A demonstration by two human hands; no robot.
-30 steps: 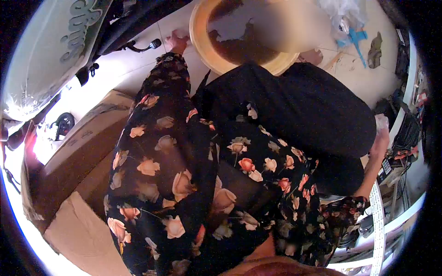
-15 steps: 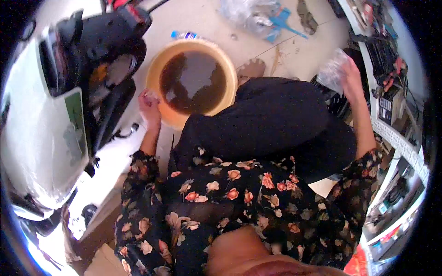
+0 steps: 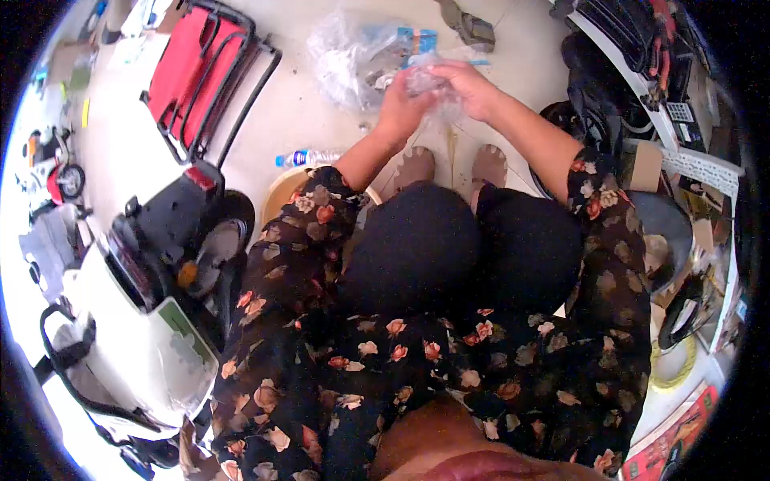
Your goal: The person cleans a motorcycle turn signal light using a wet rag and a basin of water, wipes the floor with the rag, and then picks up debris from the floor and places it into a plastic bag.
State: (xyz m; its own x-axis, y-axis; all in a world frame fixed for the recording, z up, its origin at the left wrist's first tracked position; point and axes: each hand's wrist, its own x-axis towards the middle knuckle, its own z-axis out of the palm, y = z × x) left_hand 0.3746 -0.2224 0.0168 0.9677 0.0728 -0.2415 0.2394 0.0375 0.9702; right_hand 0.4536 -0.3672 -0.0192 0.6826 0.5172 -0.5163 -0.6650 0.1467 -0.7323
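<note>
Ahead of my knees, both hands meet over the floor at a crumpled clear plastic bag (image 3: 439, 98). My right hand (image 3: 473, 86) grips it from the right, with the fingers bent over its top. From the other side, my left hand (image 3: 403, 111) has its fingers curled against the same plastic. Just beyond them on the floor lies a larger clear plastic bag (image 3: 337, 60) with blue-printed pieces beside it. My left sleeve and knee cover most of the yellowish tub (image 3: 278, 192).
A clear bottle with a blue cap (image 3: 309, 158) lies behind the tub. To the left are a white scooter (image 3: 136, 345) and a red folding chair (image 3: 188, 76). Shelving (image 3: 706, 168) lines the right side. A dark strap-like item (image 3: 469, 28) is on the far floor.
My right hand has come from the shelf side to the middle with the plastic bag. My left hand has left the tub's rim and joined it. The view has shifted, and both knees now face forward.
</note>
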